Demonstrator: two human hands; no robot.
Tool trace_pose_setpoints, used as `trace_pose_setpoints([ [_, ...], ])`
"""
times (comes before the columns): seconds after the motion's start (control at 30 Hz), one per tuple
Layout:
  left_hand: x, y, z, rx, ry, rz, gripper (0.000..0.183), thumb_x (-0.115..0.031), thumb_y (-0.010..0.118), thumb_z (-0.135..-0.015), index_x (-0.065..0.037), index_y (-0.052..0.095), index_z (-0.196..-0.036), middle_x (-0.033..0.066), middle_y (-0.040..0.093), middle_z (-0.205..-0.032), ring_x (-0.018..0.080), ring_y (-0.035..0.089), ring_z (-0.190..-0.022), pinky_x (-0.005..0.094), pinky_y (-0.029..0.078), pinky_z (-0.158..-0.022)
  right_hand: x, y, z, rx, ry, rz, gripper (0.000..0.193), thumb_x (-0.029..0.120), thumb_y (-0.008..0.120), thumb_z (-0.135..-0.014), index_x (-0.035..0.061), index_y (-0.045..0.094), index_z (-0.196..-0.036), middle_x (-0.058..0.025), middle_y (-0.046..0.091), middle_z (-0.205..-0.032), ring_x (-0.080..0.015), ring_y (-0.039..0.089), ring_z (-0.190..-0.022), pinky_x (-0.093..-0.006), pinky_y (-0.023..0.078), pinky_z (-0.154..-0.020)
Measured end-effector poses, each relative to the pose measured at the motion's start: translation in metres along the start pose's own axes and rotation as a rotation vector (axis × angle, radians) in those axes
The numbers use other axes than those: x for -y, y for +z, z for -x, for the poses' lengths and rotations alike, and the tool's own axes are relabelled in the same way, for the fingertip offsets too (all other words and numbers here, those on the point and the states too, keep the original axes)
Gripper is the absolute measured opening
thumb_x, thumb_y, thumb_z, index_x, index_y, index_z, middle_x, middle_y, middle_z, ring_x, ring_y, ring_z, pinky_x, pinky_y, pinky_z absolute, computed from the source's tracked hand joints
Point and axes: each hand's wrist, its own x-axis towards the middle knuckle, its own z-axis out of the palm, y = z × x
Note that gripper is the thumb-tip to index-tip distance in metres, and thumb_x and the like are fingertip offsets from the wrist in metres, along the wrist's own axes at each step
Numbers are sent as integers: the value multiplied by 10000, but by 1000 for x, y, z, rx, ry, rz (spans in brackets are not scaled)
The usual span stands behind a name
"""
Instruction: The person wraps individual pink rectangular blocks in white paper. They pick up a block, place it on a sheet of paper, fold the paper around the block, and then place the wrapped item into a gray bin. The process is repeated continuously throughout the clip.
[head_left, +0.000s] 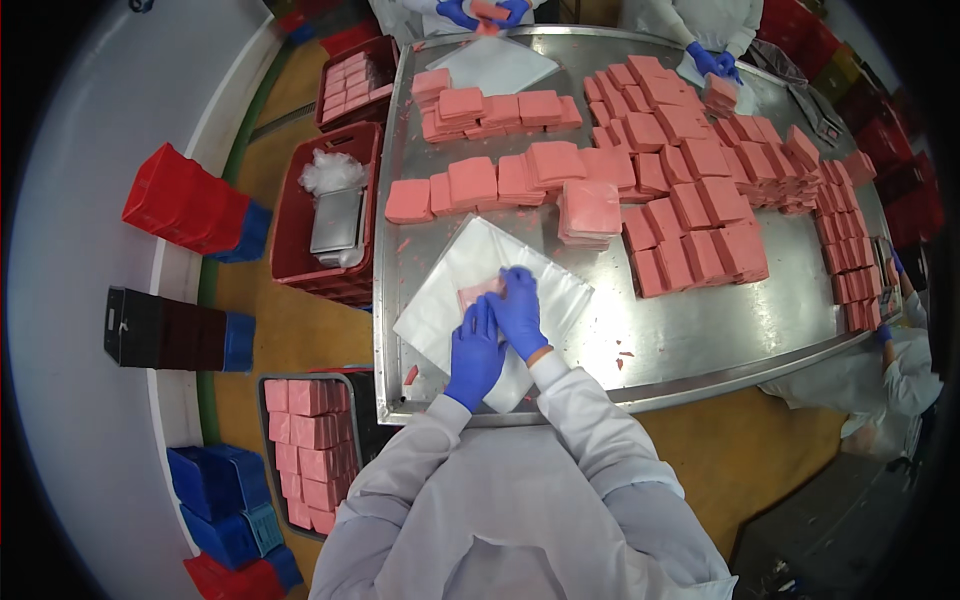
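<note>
A stack of thin white wrapping sheets (450,290) lies at an angle near the table's front left. On it is a small pink slab (482,293), seen through translucent film and partly covered by my hands. My blue-gloved left hand (477,350) lies along the sheet with its fingers stretched out, their tips at the slab's near edge. Beside it my right hand (518,312), also gloved in blue, has its fingers bent over the sheet at the slab's right side and seems to grip the film. Just beyond stands a pile of pink slabs (590,212).
Rows of stacked pink slabs (690,160) cover much of the metal table (590,375). A red crate (290,255) with a scale and crumpled plastic stands left. Below it, a dark crate (268,440) holds wrapped pink blocks. Co-workers stand at the far side and right.
</note>
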Motion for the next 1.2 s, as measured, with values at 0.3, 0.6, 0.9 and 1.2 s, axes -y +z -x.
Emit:
trace_pose_setpoints([
  [0.3, 92, 40, -81, 218, -568, 1120, 382, -303, 747, -790, -14, 639, -1015, 105, 642, -986, 209, 615, -923, 330, 477, -755, -14, 20, -19, 166, -14, -127, 395, 20, 624, -694, 120, 645, -1076, -131, 587, -1013, -311, 550, -957, -388, 462, -855],
  [0.6, 42, 11, -27, -1, -80, 227, 689, -273, 712, -763, -88, 446, -1372, 144, 489, -1342, 293, 512, -1191, 388, 456, -957, 1, 3, 3, 322, -535, 282, 449, 127, 593, -754, 68, 590, -1199, -143, 531, -1270, -340, 440, -1243, -509, 271, -1092],
  [0.9, 130, 72, -205, -11, -438, 1041, 680, -243, 685, -863, 42, 375, -1397, 210, 427, -1415, 246, 418, -1314, 346, 342, -1074, 11, -101, -74, -153, -7, -152, 437, 180, 638, -852, -22, 519, -1221, -217, 621, -1075, -378, 606, -977, -421, 477, -850],
  [1.2, 133, 87, -257, 24, -658, 1464, 469, -177, 674, -861, 43, 516, -1244, 124, 599, -1188, 165, 592, -1026, 303, 479, -854, -20, -166, -140, -377, -11, 169, 416, 134, 633, -856, -21, 555, -1235, -168, 602, -1046, -299, 605, -879, -355, 476, -839],
])
